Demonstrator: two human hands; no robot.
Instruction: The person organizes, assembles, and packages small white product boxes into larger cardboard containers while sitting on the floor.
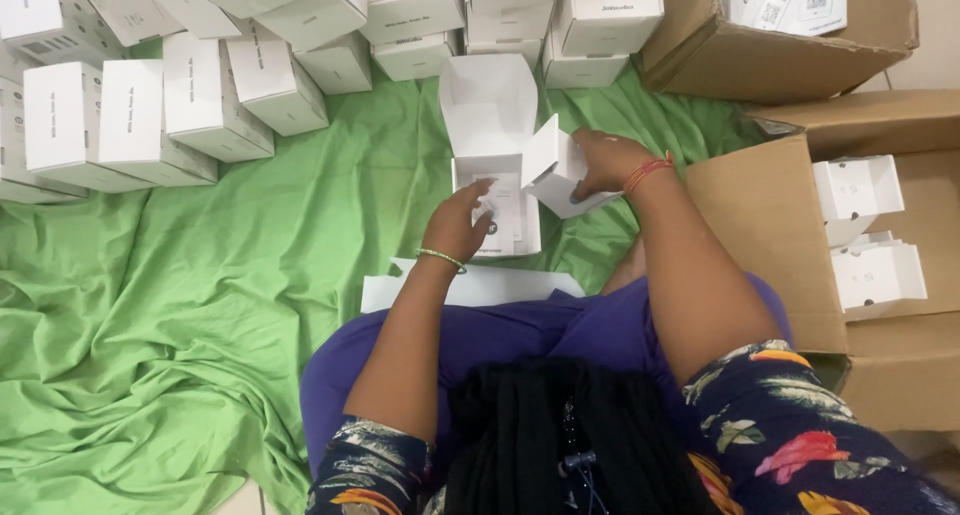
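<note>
Packaging work on a green cloth [200,305]: from my remote view, an open white box [497,190] sits just ahead of the seated person's knees, its lid flap standing up on the far side. The left hand [462,220] dips into the box mouth, fingers curled over a paper insert [503,210]; whether it pinches the insert or only presses on it, I cannot tell. The right hand [605,160] is clenched on a smaller white box [555,170], tilted and touching the open box's right wall.

Just behind the left wrist, flat white sheets [470,285] lie on the cloth against the purple lap. Beyond both hands, closed white boxes [200,105] stand in crowded rows. To the right of the right forearm, a brown carton [770,235] holds more small white boxes.

I judge the risks modest. The tilted small box could slip from the right hand and knock the open box sideways, since the soft, wrinkled cloth gives no firm footing. The insert could crumple if pushed in askew. An elbow swinging out might also topple the near rows.
</note>
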